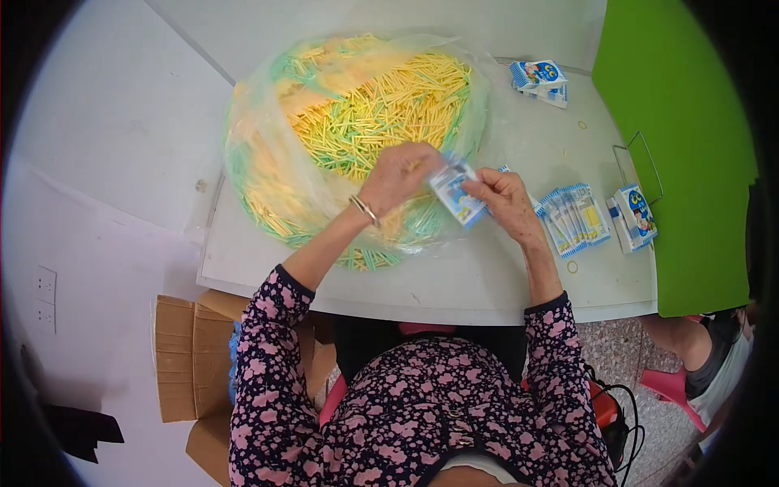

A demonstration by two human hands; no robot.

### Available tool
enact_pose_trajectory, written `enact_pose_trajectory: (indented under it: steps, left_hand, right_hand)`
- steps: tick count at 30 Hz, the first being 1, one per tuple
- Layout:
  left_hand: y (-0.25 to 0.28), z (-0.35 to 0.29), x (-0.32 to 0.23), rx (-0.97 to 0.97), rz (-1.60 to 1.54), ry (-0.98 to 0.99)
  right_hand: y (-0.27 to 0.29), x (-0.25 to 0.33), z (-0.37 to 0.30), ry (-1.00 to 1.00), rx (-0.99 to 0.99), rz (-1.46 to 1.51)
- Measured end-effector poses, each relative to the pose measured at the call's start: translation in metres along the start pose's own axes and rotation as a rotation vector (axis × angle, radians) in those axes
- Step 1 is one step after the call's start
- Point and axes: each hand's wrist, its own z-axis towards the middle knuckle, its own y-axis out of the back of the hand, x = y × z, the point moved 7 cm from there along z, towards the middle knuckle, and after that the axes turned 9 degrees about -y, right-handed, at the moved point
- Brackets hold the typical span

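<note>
Pinching blue-white packet (pixel 456 199) with right hand (pixel 510 204); cannot tell grip of left hand (pixel 398 180), at packet's 10 o'clock.

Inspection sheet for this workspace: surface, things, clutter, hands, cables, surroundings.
Surface: white table, partly covered.
Things: open clear bag of yellow and green sticks; fanned blue-and-white packets at right.
Clutter: loose ring-shaped band near the fanned packets.
Hands: right hand pinches a small packet; left hand, blurred, beside it, grip unclear.
Cables: black cable, lower right.
Surroundings: green panel right; cardboard box lower left.
</note>
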Motion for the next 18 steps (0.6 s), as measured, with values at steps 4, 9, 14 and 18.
enact_pose_trajectory:
  steps: [4, 9, 14, 18]
  left_hand:
    - [0.012, 0.019, 0.026, 0.036, 0.237, 0.198]
    - [-0.025, 0.0, 0.014, 0.108, 0.648, -0.04]
    - [-0.037, -0.004, 0.007, 0.072, 0.657, -0.035]
    - [-0.032, -0.014, 0.018, -0.005, 0.379, -0.038]
  right_hand:
    - [0.046, -0.011, 0.005, 0.069, -0.213, 0.098]
    - [0.062, 0.001, 0.01, 0.145, -0.316, 0.358]
    - [0.019, -0.002, 0.027, 0.114, -0.041, 0.102]
    - [-0.01, 0.005, 0.034, 0.21, -0.003, -0.153]
